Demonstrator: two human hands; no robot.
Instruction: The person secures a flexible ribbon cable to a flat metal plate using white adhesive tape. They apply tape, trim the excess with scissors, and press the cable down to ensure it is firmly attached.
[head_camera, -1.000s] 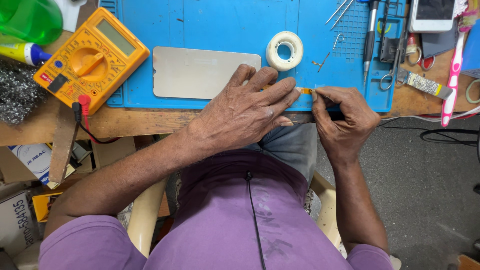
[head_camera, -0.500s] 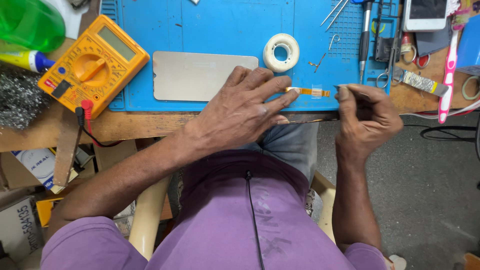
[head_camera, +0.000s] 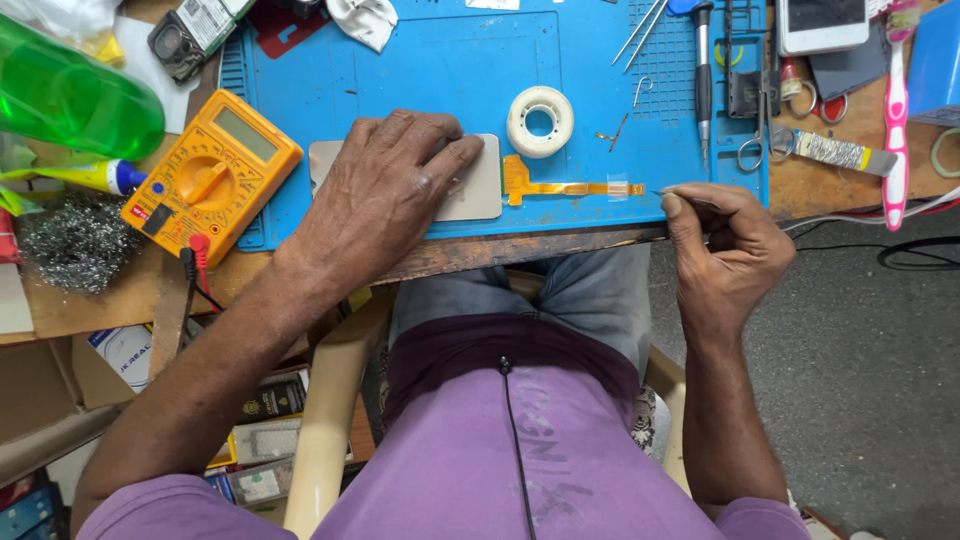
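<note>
Left hand (head_camera: 385, 190) spread flat on grey panel (head_camera: 478, 190), right hand (head_camera: 725, 250) pinching thin tool (head_camera: 668, 194) at mat edge (head_camera: 560, 228)

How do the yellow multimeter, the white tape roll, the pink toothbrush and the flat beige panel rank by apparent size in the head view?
1. Yellow multimeter and flat beige panel: unsure, the left hand covers much of the panel.
2. Pink toothbrush.
3. White tape roll.

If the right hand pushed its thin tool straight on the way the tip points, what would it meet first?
The right hand aims its thin tool leftward; it would probably first meet the taped end of the orange flex cable, though height above the blue mat is unclear.
</note>
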